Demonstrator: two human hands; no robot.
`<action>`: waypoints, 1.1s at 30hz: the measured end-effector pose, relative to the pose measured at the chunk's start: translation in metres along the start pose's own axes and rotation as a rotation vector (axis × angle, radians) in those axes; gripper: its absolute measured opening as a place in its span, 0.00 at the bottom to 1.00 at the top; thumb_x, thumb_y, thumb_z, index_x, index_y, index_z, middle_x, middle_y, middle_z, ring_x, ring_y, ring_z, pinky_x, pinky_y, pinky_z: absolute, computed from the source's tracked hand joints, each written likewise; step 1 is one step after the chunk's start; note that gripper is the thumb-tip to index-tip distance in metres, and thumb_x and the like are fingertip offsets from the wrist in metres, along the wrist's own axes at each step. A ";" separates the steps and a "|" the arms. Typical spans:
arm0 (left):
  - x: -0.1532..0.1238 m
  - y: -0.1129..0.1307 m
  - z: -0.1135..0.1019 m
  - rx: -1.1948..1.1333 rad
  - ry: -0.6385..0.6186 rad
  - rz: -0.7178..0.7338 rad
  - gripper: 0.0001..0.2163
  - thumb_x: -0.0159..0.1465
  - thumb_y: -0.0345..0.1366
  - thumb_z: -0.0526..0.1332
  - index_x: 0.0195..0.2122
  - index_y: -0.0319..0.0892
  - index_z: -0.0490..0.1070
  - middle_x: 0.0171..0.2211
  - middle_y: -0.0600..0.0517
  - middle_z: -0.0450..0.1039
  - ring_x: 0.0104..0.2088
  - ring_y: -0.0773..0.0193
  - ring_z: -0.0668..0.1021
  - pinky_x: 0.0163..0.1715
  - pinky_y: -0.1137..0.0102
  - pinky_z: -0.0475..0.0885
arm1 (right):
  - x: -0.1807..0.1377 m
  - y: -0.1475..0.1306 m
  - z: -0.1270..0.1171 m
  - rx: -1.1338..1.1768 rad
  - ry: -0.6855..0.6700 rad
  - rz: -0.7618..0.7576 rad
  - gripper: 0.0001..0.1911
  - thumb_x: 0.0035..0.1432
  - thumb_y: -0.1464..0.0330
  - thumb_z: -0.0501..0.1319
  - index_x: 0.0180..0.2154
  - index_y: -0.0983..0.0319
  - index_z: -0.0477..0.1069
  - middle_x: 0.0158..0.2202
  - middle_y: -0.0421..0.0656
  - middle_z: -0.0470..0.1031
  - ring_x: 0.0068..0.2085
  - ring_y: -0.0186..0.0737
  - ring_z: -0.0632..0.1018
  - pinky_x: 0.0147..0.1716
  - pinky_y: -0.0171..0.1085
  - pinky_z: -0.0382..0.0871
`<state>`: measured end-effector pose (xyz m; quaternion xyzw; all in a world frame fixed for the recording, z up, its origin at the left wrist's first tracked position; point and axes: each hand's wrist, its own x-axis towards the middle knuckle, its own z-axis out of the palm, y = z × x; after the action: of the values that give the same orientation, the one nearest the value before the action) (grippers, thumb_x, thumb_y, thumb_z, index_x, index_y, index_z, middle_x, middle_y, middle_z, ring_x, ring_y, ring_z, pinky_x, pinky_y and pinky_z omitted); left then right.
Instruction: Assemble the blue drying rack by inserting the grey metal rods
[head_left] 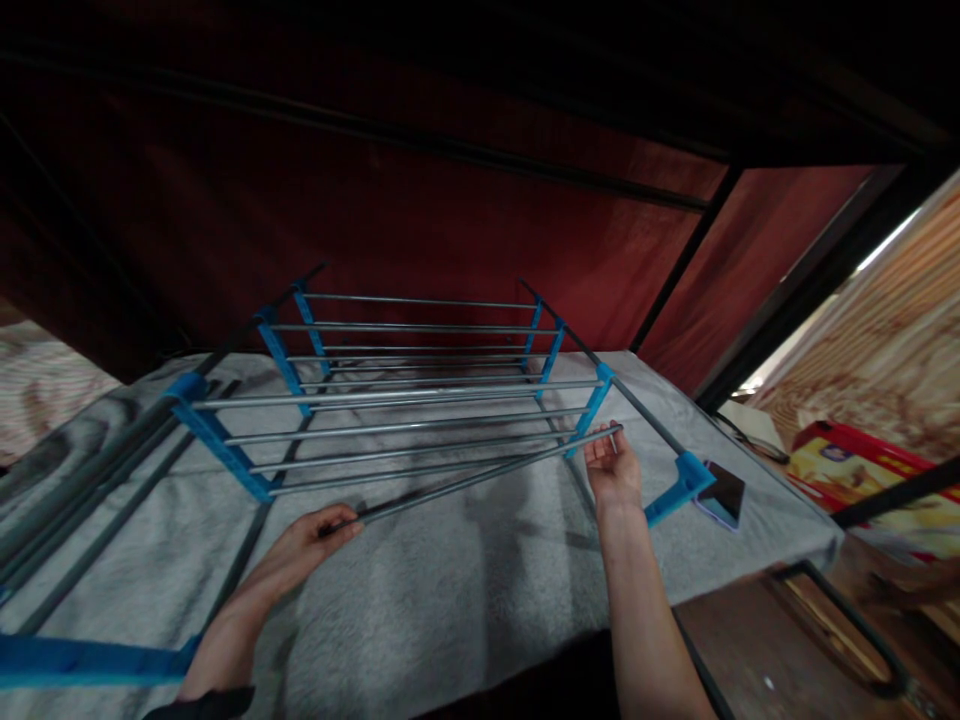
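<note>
A loose grey metal tube (465, 483) slants across the front of a shelf rack, its right end higher in the picture. My left hand (319, 535) is closed on the tube's left end, thumb and fingers pinching it. Near the other end, my right hand (615, 470) has its fingers round the tube, palm turned up. The rack is built of grey tubes (405, 397) joined by blue plastic connectors (221, 440). At the front, a right blue connector (679, 490) and a left blue connector (90, 660) have no crossbars between them.
Several more grey tubes (90, 490) lie at the left. The rack stands on a grey fleece cloth (420, 600). A phone (724, 495) lies beside the right connector. Farther right are a red and yellow box (862, 480) and a dark metal frame bar (817, 270). Red fabric (450, 220) hangs behind.
</note>
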<state>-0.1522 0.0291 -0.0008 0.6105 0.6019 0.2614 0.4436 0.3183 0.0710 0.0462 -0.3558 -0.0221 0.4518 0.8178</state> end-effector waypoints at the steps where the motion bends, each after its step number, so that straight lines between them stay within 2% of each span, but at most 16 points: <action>1: 0.000 0.001 0.000 0.001 -0.001 0.000 0.18 0.53 0.55 0.67 0.34 0.46 0.77 0.30 0.50 0.76 0.35 0.51 0.75 0.37 0.64 0.68 | 0.000 0.000 0.000 -0.013 -0.004 -0.007 0.02 0.60 0.70 0.62 0.36 0.58 0.71 0.29 0.34 0.77 0.30 0.26 0.79 0.32 0.27 0.76; 4: -0.001 0.005 0.002 -0.011 -0.009 -0.021 0.20 0.52 0.56 0.67 0.34 0.44 0.77 0.31 0.50 0.76 0.36 0.51 0.75 0.39 0.63 0.69 | -0.001 -0.001 0.000 -0.036 0.003 -0.016 0.01 0.59 0.70 0.63 0.35 0.58 0.72 0.28 0.33 0.76 0.29 0.26 0.78 0.31 0.26 0.75; 8: 0.001 0.003 0.003 -0.037 0.009 -0.014 0.22 0.49 0.55 0.69 0.36 0.43 0.74 0.30 0.52 0.73 0.34 0.55 0.74 0.36 0.66 0.68 | -0.002 -0.001 0.001 -0.015 0.025 -0.005 0.02 0.60 0.71 0.61 0.36 0.58 0.72 0.28 0.33 0.76 0.29 0.25 0.78 0.31 0.26 0.75; 12: 0.004 -0.002 0.002 0.008 0.038 0.031 0.20 0.51 0.54 0.68 0.35 0.43 0.72 0.30 0.52 0.72 0.34 0.57 0.74 0.36 0.67 0.67 | -0.003 -0.001 0.001 0.033 0.044 0.026 0.04 0.61 0.72 0.60 0.36 0.59 0.73 0.29 0.34 0.77 0.30 0.25 0.79 0.33 0.26 0.75; 17: 0.000 0.006 0.002 0.037 0.007 -0.008 0.22 0.52 0.58 0.65 0.35 0.43 0.73 0.27 0.54 0.70 0.31 0.58 0.73 0.33 0.67 0.66 | -0.002 -0.001 0.001 0.032 0.033 0.009 0.02 0.61 0.71 0.61 0.35 0.59 0.72 0.30 0.35 0.78 0.32 0.27 0.80 0.34 0.28 0.76; 25: -0.007 0.025 0.002 0.043 -0.027 -0.024 0.24 0.51 0.59 0.65 0.34 0.42 0.77 0.32 0.49 0.76 0.36 0.52 0.76 0.40 0.63 0.69 | 0.001 -0.003 -0.003 0.057 0.013 0.013 0.03 0.61 0.71 0.60 0.36 0.59 0.73 0.30 0.35 0.78 0.32 0.27 0.80 0.35 0.27 0.76; 33: 0.001 0.009 0.003 0.032 0.046 0.025 0.21 0.48 0.55 0.68 0.35 0.43 0.74 0.28 0.52 0.72 0.33 0.55 0.75 0.35 0.66 0.69 | 0.001 -0.003 -0.003 0.062 0.025 0.038 0.04 0.62 0.71 0.60 0.37 0.59 0.73 0.29 0.35 0.77 0.31 0.26 0.80 0.33 0.27 0.75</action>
<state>-0.1449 0.0306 0.0049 0.6189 0.6084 0.2712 0.4162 0.3222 0.0691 0.0452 -0.3363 0.0088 0.4631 0.8200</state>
